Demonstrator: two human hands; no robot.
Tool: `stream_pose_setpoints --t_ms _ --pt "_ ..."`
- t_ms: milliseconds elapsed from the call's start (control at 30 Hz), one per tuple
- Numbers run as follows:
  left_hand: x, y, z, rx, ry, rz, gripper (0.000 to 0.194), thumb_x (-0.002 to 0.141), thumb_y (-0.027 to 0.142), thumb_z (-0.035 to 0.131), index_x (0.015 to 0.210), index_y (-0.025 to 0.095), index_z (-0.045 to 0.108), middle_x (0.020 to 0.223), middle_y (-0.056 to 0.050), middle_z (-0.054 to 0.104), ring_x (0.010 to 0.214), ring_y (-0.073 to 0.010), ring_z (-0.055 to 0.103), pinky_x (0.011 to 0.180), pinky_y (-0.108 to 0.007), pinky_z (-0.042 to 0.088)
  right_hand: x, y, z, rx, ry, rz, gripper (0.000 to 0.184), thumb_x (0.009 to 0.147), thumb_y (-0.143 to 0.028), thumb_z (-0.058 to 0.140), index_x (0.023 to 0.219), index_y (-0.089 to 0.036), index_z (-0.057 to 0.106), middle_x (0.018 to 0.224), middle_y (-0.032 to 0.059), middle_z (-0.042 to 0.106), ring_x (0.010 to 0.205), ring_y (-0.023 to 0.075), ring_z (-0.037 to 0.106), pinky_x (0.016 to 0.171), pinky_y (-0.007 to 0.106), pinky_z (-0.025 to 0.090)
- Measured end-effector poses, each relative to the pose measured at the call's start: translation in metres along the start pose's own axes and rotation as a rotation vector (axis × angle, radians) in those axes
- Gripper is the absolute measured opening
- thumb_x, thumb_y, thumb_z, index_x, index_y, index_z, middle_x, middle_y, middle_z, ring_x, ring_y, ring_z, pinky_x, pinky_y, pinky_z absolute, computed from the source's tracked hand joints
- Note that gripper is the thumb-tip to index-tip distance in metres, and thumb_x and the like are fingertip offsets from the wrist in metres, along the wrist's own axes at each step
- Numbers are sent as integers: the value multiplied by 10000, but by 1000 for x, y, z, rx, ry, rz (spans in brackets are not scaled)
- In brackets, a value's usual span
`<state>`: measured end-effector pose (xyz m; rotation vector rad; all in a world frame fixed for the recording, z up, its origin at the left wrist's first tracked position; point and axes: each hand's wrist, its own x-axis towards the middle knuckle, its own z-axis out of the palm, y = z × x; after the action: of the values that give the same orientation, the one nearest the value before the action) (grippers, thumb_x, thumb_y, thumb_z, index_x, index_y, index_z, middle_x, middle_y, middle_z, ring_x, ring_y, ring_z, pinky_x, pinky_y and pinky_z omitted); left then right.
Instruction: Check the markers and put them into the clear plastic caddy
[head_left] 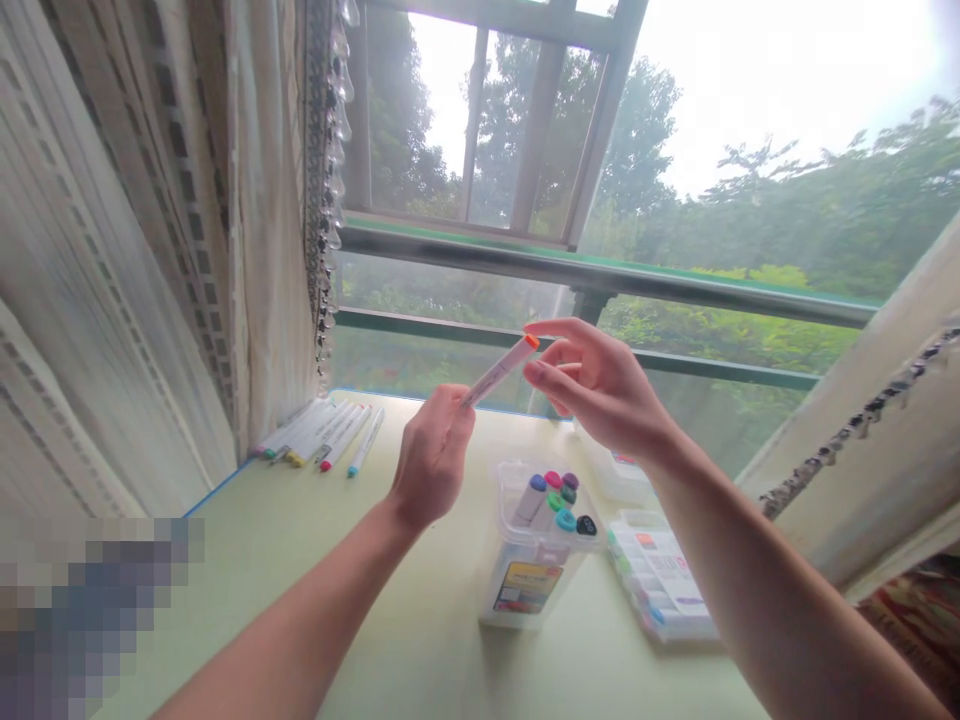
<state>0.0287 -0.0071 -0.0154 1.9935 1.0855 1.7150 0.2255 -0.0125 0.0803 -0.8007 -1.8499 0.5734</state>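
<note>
My left hand point(435, 455) is closed around the lower part of a white marker point(499, 372) with an orange end. The marker is tilted up to the right, above the table. Close by its orange end is my right hand point(600, 385), with thumb and index finger apart on either side; whether a fingertip touches it I cannot tell. Below both hands stands a clear plastic container point(517, 560) with several markers upright in it, their caps blue, red, purple, green, teal and black.
Several white markers point(322, 435) lie side by side at the table's far left. A clear compartment case point(660, 580) rests to the right of the container, with another clear box point(619, 470) behind it. Curtains point(270, 220) flank the window; the pale table point(300, 560) ends there.
</note>
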Motion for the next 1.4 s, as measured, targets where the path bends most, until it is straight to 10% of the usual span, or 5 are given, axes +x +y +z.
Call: stream_pose_setpoints --t_ms 300,867,1400 --pt "-1 1 6 101 33 101 175 1011 320 520 1071 205 638 953 -27 705 740 -136 592 642 -224 467 4 1 -3 -1 34 -86 397 797 -527 840 920 -160 754 707 -12 639 553 84 514 479 227 395" --pt "-8 -1 9 59 -34 125 244 1036 390 485 1102 195 615 647 57 579 502 -99 531 514 -203 382 9 8 -14 -86 256 -20 532 860 -641 735 626 -171 649 488 -22 541 389 60 396 390 242 260" --pt "-8 6 8 130 62 291 172 996 253 569 1098 159 670 720 48 614 490 -64 470 544 -201 412 16 20 -15 213 286 25 454 840 -584 791 702 -165 680 496 -28 552 384 62 437 348 218 267"
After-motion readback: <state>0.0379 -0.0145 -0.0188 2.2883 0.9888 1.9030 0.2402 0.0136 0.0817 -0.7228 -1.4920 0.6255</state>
